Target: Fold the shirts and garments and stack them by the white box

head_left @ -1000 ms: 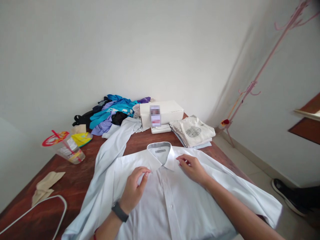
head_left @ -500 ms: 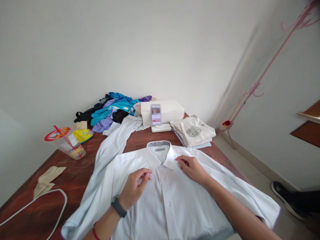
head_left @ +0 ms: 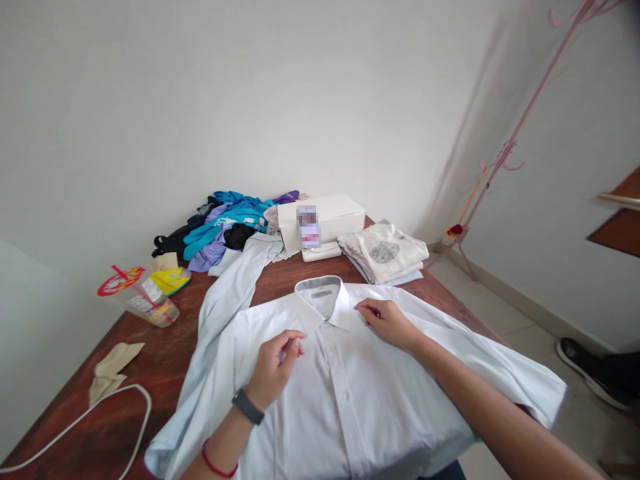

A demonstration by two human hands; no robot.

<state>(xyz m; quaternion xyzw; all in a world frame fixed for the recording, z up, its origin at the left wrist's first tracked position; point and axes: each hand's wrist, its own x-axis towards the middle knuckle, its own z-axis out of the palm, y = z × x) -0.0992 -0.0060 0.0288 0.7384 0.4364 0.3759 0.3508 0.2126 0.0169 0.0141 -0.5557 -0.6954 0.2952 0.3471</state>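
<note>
A white button-up shirt (head_left: 320, 400) lies front side up, its collar (head_left: 340, 310) toward the wall and its sleeves spread to both sides. Over the left chest area, my left hand (head_left: 277, 363) has its fingers curled in and the thumb near the fingertips; no cloth shows between them. A dark watch band (head_left: 249, 407) is on that wrist. My right hand (head_left: 387, 323) is beside the collar's right point, fingertips drawn together at the shirt's surface, with no fold of cloth visible in them.
On the brown wooden table (head_left: 173, 347) stand a white box (head_left: 325, 217), folded clothes (head_left: 385, 253), and a heap of clothing (head_left: 225, 227). To the left are a tilted plastic cup (head_left: 150, 303), a yellow packet (head_left: 170, 280), brown paper (head_left: 113, 370) and a white cable (head_left: 147, 413). A pink rack (head_left: 535, 100) stands right.
The view has shifted slightly, so the table items at left appear farther right. Both hands keep nearly the same pose over the shirt.
</note>
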